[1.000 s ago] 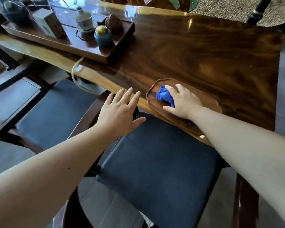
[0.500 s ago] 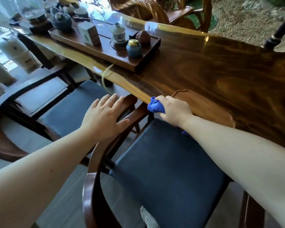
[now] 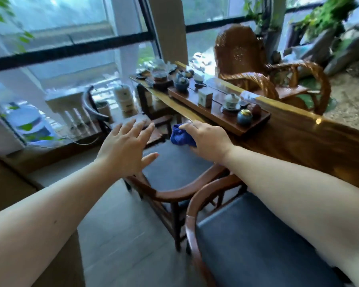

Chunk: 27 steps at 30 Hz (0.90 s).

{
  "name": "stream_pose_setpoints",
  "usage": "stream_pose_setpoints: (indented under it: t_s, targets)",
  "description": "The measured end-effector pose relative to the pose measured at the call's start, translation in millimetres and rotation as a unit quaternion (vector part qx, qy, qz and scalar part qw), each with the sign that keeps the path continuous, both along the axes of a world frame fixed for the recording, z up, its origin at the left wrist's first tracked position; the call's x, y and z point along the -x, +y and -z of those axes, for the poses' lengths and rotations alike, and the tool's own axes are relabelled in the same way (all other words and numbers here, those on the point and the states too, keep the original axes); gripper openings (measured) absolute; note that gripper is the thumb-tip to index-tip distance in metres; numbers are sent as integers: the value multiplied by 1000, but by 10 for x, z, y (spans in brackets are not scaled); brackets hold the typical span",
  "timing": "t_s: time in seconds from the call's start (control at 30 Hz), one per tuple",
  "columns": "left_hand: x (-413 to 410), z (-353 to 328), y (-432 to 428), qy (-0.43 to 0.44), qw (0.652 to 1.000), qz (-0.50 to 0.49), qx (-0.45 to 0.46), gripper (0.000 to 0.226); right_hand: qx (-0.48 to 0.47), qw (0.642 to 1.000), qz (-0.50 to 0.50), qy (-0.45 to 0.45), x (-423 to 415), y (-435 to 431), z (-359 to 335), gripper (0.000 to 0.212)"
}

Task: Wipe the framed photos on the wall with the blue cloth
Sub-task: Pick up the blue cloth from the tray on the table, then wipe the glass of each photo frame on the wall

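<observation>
My right hand [image 3: 207, 141] is shut on the crumpled blue cloth [image 3: 181, 136], holding it in the air above a chair seat just off the table's edge. My left hand [image 3: 125, 149] floats to its left with fingers spread, holding nothing. No framed photos or wall with pictures show in this view.
A long polished wooden table [image 3: 309, 146] runs along the right, carrying a tea tray [image 3: 216, 114] with cups and jars. Two round-backed wooden chairs with dark cushions [image 3: 174, 166] [image 3: 247, 245] stand below my arms. Large windows [image 3: 71, 38] fill the back; a wicker chair [image 3: 257, 65] sits behind the table.
My right hand lifted the blue cloth off the small wooden tray and away from the table. The view swung up toward the windows. My left hand stayed open.
</observation>
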<state>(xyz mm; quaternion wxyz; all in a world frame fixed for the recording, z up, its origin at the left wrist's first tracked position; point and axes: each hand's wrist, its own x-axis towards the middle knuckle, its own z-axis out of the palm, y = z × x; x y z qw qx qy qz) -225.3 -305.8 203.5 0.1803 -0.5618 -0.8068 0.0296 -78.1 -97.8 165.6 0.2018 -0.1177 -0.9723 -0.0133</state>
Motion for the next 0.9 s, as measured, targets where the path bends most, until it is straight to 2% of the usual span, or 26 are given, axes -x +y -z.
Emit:
stream_pose_setpoints:
  t_s: [0.27,0.43,0.67,0.9]
  targets:
    - [493,-688,-1316,24,994,-85,-60,80,-64,994,-86,33,774,-1025,-941,56]
    - [666,-984,-1917,68,986,-127,-82,79,-98,983,-127,86,1250,-1527,-1233,53]
    - [998,-1352,-2501,151,947,-278,-47,87,-56,964,-228,124,2217,-2064,-1418,56]
    - [1410,-1651,-3036,183,902,-391,-2,84,24,913,-370,168,3467,-2703,-1503,53]
